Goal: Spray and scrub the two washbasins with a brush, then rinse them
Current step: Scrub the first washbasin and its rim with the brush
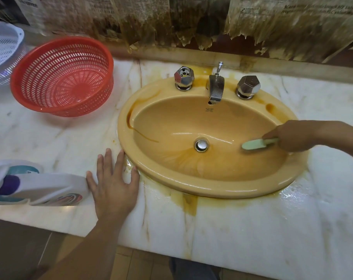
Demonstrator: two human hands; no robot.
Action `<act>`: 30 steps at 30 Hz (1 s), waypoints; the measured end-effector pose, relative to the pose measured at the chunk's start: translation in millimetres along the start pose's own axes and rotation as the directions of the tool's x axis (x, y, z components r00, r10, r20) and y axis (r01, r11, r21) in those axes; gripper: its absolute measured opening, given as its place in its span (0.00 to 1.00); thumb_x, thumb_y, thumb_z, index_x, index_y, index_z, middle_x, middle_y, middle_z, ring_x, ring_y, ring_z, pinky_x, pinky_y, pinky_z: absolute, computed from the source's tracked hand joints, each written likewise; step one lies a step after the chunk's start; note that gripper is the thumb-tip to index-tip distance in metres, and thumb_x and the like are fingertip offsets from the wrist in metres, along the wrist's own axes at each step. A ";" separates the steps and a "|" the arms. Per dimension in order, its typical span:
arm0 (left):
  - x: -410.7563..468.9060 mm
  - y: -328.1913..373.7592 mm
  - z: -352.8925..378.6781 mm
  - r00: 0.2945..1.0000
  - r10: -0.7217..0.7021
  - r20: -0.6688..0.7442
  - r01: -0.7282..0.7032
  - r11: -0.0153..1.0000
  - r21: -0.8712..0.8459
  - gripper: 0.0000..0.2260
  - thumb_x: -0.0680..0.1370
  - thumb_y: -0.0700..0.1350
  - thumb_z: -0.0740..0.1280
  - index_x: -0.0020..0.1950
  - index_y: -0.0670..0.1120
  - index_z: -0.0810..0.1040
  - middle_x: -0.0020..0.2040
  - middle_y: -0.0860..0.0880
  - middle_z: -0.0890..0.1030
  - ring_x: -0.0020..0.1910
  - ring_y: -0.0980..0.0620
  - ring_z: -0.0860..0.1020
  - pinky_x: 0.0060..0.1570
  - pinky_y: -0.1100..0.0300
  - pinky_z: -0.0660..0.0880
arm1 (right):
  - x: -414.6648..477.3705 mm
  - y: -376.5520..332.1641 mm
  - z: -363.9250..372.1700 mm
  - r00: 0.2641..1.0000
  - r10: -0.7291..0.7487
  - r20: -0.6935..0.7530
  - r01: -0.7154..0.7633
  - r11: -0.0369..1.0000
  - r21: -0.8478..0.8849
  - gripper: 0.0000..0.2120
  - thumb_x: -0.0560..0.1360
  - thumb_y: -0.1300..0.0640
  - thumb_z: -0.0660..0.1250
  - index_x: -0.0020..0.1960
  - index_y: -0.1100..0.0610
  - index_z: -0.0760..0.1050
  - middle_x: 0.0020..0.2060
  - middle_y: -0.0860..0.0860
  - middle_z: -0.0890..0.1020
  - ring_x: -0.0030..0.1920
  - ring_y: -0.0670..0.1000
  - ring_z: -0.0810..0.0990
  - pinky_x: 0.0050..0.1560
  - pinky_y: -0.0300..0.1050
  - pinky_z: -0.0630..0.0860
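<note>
Washbasin wet; right hand clenches brush on slope, left hand flat on counter. Risk: slick handle slips, splashing.

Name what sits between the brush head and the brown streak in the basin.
The chrome drain plug sits there, on the bare floor of the basin; the head view shows it.

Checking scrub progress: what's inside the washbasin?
Inside the washbasin: the right hand holding a green brush, a chrome drain plug and brown streaks. Its bristles are hidden.
</note>
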State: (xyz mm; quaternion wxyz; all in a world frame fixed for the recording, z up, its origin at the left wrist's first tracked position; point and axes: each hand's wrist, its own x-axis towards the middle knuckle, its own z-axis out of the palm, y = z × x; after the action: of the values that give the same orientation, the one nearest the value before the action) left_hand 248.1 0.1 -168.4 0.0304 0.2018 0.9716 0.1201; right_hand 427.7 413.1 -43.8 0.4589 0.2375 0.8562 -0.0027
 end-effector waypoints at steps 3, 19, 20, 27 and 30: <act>-0.1 0.0 0.8 1.000 -0.009 0.004 0.009 1.000 0.006 0.27 0.83 0.63 0.53 0.82 0.58 0.57 0.85 0.52 0.52 0.83 0.52 0.45 0.80 0.38 0.45 | 4.5 23.6 -7.2 0.962 -0.039 -0.269 0.058 0.996 0.064 0.23 0.82 0.57 0.60 0.74 0.41 0.71 0.56 0.53 0.81 0.53 0.55 0.76 0.55 0.48 0.76; -0.4 3.5 -2.0 1.000 -0.021 -0.005 0.021 1.000 -0.014 0.26 0.84 0.61 0.57 0.81 0.58 0.60 0.84 0.51 0.53 0.83 0.52 0.47 0.79 0.37 0.45 | 53.4 -48.4 -32.9 0.838 -0.199 -0.508 0.021 0.943 -0.333 0.26 0.82 0.54 0.56 0.78 0.38 0.60 0.47 0.51 0.81 0.39 0.55 0.77 0.32 0.44 0.69; -0.3 3.9 -2.4 1.000 -0.024 -0.004 0.024 1.000 -0.014 0.26 0.84 0.60 0.58 0.81 0.58 0.60 0.84 0.51 0.53 0.83 0.52 0.47 0.79 0.37 0.45 | 55.1 -49.7 -32.1 0.854 -0.188 -0.484 0.015 0.941 -0.339 0.26 0.82 0.54 0.56 0.78 0.38 0.60 0.48 0.51 0.81 0.40 0.55 0.77 0.33 0.44 0.70; -0.2 4.7 -3.6 1.000 -0.029 0.004 0.029 0.999 -0.026 0.26 0.84 0.61 0.57 0.82 0.59 0.59 0.85 0.52 0.52 0.83 0.52 0.46 0.80 0.38 0.44 | 61.4 -51.4 -14.8 0.900 -0.160 -0.405 0.006 0.935 -0.355 0.26 0.80 0.56 0.56 0.76 0.40 0.64 0.51 0.50 0.81 0.46 0.54 0.80 0.35 0.43 0.74; 0.4 4.6 -4.0 1.000 -0.027 0.007 0.027 0.999 -0.027 0.26 0.84 0.61 0.57 0.82 0.59 0.59 0.85 0.52 0.52 0.83 0.52 0.46 0.80 0.38 0.44 | 50.8 -37.3 -8.7 0.921 -0.105 -0.374 -0.028 0.942 -0.334 0.25 0.80 0.53 0.55 0.76 0.40 0.65 0.57 0.51 0.80 0.53 0.55 0.81 0.44 0.46 0.77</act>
State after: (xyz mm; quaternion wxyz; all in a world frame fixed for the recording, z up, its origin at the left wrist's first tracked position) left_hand 249.2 3.4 -163.4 0.0380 0.1886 0.9724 0.1322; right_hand 382.0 402.5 -86.7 0.3143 0.1351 0.9224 0.1795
